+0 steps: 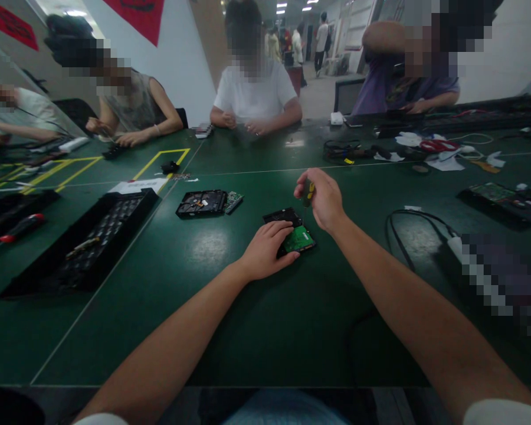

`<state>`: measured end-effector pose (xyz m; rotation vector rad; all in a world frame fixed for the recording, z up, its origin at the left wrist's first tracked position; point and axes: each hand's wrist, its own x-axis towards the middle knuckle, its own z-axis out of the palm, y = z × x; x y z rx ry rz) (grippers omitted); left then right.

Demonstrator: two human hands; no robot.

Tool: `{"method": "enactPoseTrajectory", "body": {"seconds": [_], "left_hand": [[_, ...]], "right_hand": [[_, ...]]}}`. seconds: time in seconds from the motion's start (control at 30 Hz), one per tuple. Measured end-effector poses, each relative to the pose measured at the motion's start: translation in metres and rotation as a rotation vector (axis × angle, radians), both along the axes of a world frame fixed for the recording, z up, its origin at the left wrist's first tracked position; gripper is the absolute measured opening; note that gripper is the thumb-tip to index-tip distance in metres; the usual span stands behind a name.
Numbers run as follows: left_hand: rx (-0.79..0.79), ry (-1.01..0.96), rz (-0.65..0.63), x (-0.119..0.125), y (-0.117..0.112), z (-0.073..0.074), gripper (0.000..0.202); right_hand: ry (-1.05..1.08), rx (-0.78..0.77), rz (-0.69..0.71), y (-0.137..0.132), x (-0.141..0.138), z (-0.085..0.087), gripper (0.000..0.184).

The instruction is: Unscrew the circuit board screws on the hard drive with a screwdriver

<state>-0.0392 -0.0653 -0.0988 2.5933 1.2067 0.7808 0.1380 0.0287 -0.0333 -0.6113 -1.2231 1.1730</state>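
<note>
A hard drive [301,238] lies on the green table with its green circuit board facing up. Across its left part rests my left hand [268,248], fingers over the top and thumb along the near edge, gripping it against the table. My right hand [319,195] is raised just above and to the right of the drive. Its fingers are curled round a screwdriver [310,193] with a yellow and dark handle; the tip is too blurred to make out. To the left lie another hard drive [201,203] and a loose circuit board [234,202].
A long black tray [88,248] with small parts stands at left, near a red and black screwdriver [23,228]. Black cable [393,236] curves at right, below another drive-like device [507,200]. Several people sit across the table [230,330].
</note>
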Motion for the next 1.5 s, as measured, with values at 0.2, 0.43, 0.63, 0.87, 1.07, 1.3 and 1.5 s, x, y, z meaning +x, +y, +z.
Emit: {"method": "enactPoseTrajectory", "body": {"seconds": [0.2, 0.43, 0.63, 0.87, 1.07, 1.3, 1.5], "left_hand": [[0.001, -0.004, 0.003, -0.0002, 0.0004, -0.0012, 0.061], [-0.003, -0.007, -0.007, 0.0, -0.0003, 0.0001, 0.061], [-0.001, -0.011, 0.001, 0.0, 0.0, -0.0011, 0.061], [0.015, -0.006, -0.005, -0.0001, -0.0001, -0.001, 0.061], [0.009, -0.003, -0.001, -0.0005, 0.0008, -0.0018, 0.061], [0.015, -0.004, -0.003, -0.0002, 0.0005, -0.0016, 0.061], [0.007, -0.004, 0.0, 0.0001, 0.0005, -0.0017, 0.062]], "right_hand": [[0.032, -0.02, -0.013, -0.0005, -0.0024, -0.0009, 0.04], [0.001, -0.008, -0.011, -0.0024, -0.0009, 0.0026, 0.04], [0.037, -0.022, 0.025, -0.0039, -0.002, 0.0046, 0.05], [0.073, -0.02, 0.051, -0.0053, -0.0021, 0.0026, 0.044], [0.057, -0.011, 0.033, -0.0052, -0.0008, 0.0014, 0.032], [0.052, 0.038, 0.084, -0.0016, 0.0033, 0.0003, 0.037], [-0.004, 0.014, 0.015, 0.0002, -0.0005, -0.0024, 0.032]]}}
